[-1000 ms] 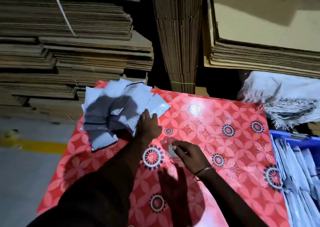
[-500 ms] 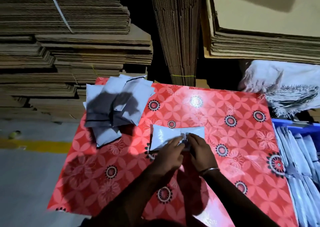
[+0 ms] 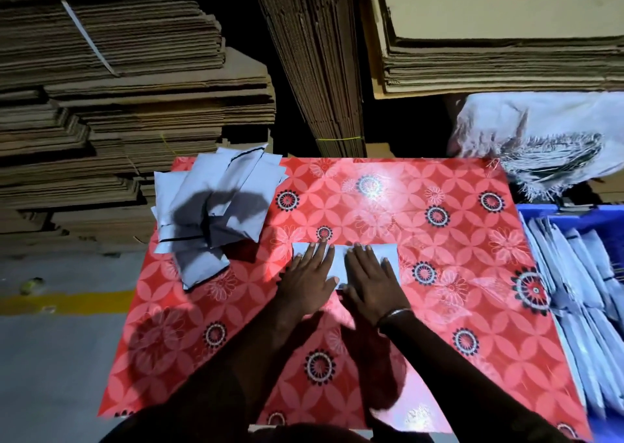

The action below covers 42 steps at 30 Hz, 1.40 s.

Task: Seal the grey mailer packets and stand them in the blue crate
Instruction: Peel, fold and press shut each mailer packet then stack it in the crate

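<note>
Stacks of flattened cardboard (image 3: 128,98) fill 9 to 12 o'clock behind the desk (image 3: 439,307), which wears a red floral cover. At 10 o'clock on the desk, a loose pile of grey mailer packets (image 3: 216,212), overlapping, partly in shadow, some with dark strip edges showing.

Centre: one grey mailer packet (image 3: 336,263) flat on the desk, long side across. Left hand (image 3: 309,273) lies palm down on its left half, fingers straight and a little spread, pressing; grip flat, not curled. Right hand (image 3: 369,273) just beside it at 3 o'clock, palm down on the packet's right half, fingers straight, also pressing flat. A thin bangle (image 3: 393,314) on the right wrist. The hands are close but apart, a strip of packet showing between them.

At 12 o'clock an upright bundle of cardboard sheets (image 3: 314,57) tied with a yellow band. At 1 to 2 o'clock more flat cardboard, below it a frayed white woven sack (image 3: 540,131).

At 3 to 4 o'clock, off the desk's edge, the blue crate (image 3: 537,211) with grey packets standing (image 3: 580,294) on edge in rows.
</note>
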### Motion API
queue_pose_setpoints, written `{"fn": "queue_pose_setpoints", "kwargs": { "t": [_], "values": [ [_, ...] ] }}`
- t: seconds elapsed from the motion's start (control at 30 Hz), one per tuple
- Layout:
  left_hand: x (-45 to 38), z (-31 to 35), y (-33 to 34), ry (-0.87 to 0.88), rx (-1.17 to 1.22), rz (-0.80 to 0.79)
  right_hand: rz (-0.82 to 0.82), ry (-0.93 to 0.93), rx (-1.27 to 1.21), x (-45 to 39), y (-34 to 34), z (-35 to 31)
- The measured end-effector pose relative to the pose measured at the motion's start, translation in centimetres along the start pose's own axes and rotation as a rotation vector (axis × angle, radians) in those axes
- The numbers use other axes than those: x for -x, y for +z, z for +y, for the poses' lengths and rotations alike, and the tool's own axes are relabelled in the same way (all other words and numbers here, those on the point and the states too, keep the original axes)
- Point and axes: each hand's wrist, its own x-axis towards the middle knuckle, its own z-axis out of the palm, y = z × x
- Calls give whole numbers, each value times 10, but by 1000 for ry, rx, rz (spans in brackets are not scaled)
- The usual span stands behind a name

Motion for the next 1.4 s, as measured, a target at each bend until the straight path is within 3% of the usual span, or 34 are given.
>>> {"fn": "queue_pose_setpoints", "kwargs": {
  "t": [0.1, 1.07, 1.4],
  "values": [
    [3, 1, 14, -38, -40, -18, -104, 33, 95, -8, 12, -3],
    [-45, -6, -5, -56, 26, -58, -321, 142, 122, -69, -5, 1],
    [-60, -8, -10, -60, 73, -62, -315, 179, 124, -85, -7, 1]
  ]
}}
